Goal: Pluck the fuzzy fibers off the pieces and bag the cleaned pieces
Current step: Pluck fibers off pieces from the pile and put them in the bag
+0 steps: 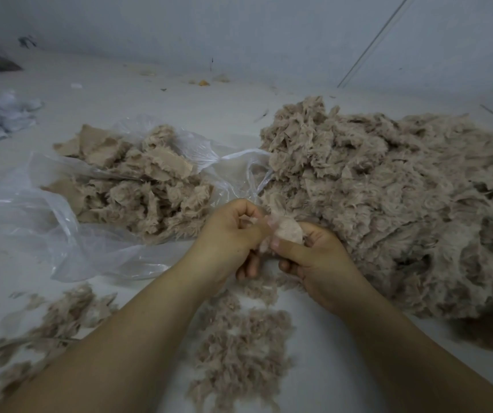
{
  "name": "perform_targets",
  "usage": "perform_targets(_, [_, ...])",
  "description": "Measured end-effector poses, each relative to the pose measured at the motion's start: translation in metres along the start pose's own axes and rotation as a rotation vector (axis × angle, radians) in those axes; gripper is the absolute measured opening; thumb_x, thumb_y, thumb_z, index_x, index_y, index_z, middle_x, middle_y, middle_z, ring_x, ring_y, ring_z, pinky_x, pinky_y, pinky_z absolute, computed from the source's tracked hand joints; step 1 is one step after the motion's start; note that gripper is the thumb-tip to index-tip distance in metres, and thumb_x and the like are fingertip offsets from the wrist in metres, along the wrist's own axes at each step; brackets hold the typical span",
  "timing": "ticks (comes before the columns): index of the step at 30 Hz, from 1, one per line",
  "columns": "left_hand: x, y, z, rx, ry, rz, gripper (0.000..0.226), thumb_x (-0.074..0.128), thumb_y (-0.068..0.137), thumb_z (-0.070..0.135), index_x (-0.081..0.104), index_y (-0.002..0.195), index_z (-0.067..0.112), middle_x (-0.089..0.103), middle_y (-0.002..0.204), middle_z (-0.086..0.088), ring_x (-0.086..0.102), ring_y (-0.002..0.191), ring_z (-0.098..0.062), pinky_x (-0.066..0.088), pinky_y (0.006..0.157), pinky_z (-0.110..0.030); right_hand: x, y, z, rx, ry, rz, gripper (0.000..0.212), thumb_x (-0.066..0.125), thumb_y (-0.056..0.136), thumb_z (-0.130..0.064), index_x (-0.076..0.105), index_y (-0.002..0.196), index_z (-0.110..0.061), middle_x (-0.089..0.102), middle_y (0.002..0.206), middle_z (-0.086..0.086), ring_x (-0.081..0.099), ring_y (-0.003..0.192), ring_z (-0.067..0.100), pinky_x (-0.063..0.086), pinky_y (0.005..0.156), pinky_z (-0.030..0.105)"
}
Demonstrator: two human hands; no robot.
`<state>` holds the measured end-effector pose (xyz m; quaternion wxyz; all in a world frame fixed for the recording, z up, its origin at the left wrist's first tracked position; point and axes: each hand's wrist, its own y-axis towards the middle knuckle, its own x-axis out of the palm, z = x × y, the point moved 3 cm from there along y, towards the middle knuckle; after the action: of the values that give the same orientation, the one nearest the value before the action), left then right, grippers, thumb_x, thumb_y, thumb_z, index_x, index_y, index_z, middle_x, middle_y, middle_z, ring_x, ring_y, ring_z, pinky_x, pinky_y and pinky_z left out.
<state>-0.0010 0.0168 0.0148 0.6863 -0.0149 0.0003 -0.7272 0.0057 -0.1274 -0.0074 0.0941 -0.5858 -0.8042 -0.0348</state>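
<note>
Both hands' grip (pixel 272 242), pale fuzzy piece (pixel 290 232)

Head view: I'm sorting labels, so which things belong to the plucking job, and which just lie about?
Job: piece held by left hand and right hand; big pile; bag of pieces; plucked fluff.
Lying about: crumpled plastic; crumbs.

bag (pixel 45 204): thin clear plastic, glossy, crinkled
pile of pieces (pixel 388 198): beige cloth, shaggy, matt
plucked fibers (pixel 239 347): wispy fluff, matt
worktop (pixel 150 93): smooth, pale, matt
</note>
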Motion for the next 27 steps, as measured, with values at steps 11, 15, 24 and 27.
perform_targets(11, [-0.005, 0.004, -0.001, -0.022, -0.038, -0.108, 0.036, 0.072, 0.069, -0.022, 0.063, 0.089, 0.007, 0.060, 0.080, -0.011, 0.054, 0.054, -0.016, 0.043, 0.041, -0.022, 0.000, 0.000, -0.002, 0.066, 0.181, 0.097, 0.018, 0.067, 0.083, -0.027, 0.079, 0.076, -0.016, 0.072, 0.075, 0.007, 0.064, 0.061, 0.012, 0.048, 0.048, 0.019])
perform_targets(15, [-0.018, 0.007, -0.001, -0.054, -0.041, -0.151, 0.042, 0.065, 0.069, -0.028, 0.066, 0.091, 0.008, 0.059, 0.084, -0.011, 0.056, 0.063, -0.017, 0.047, 0.047, -0.024, -0.001, 0.001, -0.001, 0.069, 0.222, 0.115, 0.020, 0.066, 0.080, -0.031, 0.079, 0.072, -0.018, 0.070, 0.069, 0.004, 0.061, 0.056, 0.008, 0.048, 0.048, 0.019])
perform_targets(24, [-0.018, 0.001, 0.001, -0.167, 0.091, -0.234, 0.023, 0.074, 0.083, 0.024, 0.062, 0.069, 0.011, 0.058, 0.057, -0.012, 0.046, 0.036, -0.017, 0.031, 0.037, -0.017, -0.002, 0.002, 0.000, 0.022, 0.187, 0.083, 0.021, 0.067, 0.080, -0.035, 0.079, 0.076, -0.017, 0.072, 0.074, 0.006, 0.062, 0.060, 0.009, 0.049, 0.050, 0.019])
perform_targets(27, [-0.017, 0.000, 0.000, -0.146, 0.128, -0.172, 0.033, 0.068, 0.090, 0.016, 0.057, 0.059, 0.013, 0.052, 0.047, -0.010, 0.037, 0.029, -0.014, 0.025, 0.034, -0.014, -0.002, 0.003, 0.000, 0.010, 0.186, 0.093, 0.024, 0.066, 0.080, -0.037, 0.079, 0.078, -0.017, 0.071, 0.073, 0.005, 0.061, 0.061, 0.008, 0.049, 0.051, 0.019])
